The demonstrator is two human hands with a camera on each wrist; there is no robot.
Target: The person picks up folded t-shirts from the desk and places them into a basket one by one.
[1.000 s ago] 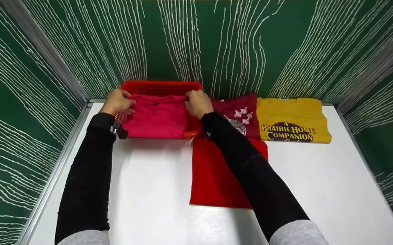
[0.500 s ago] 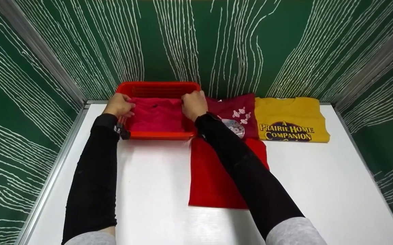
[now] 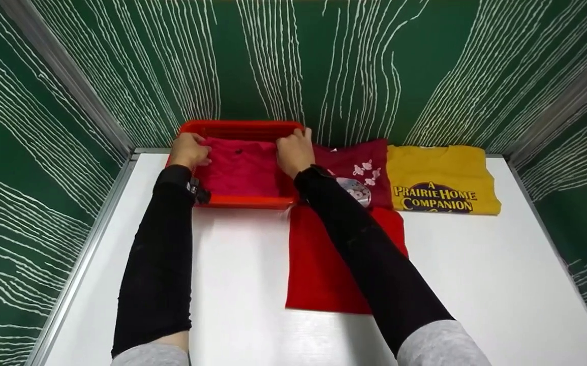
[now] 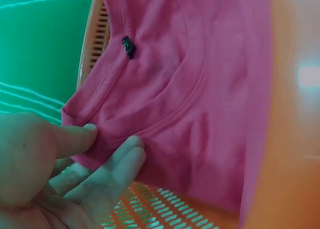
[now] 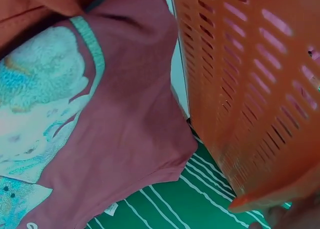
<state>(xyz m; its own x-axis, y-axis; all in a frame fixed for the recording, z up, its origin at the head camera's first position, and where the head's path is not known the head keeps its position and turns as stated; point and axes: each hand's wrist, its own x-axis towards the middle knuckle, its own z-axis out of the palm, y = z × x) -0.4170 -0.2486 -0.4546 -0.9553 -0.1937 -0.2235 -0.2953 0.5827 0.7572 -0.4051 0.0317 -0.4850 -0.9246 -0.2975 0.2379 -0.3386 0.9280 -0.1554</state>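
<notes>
A folded pink T-shirt (image 3: 242, 170) lies inside the red plastic basket (image 3: 245, 203), its dark neck label (image 4: 128, 47) showing at the collar in the left wrist view. At the basket's left side, my left hand (image 3: 190, 151) touches the shirt's collar corner; its thumb and fingers lie on the fabric, fairly straight and apart. My right hand (image 3: 293, 152) grips the right rim, with a finger reaching over it. In the right wrist view, only some fingers (image 5: 275, 216) show, beside the slotted basket wall (image 5: 240, 89).
A maroon folded T-shirt (image 3: 380, 188) with a white print sits right of the basket. Beyond it is a yellow one (image 3: 440, 165) with lettering. A red folded garment (image 3: 318, 264) lies in front, partly under my right arm. Green patterned walls (image 3: 252, 61) enclose the white table (image 3: 237, 284).
The pink T-shirt has dropped from over the front rim down into the basket. My left hand has shifted slightly right, and my right hand now sits over the rim.
</notes>
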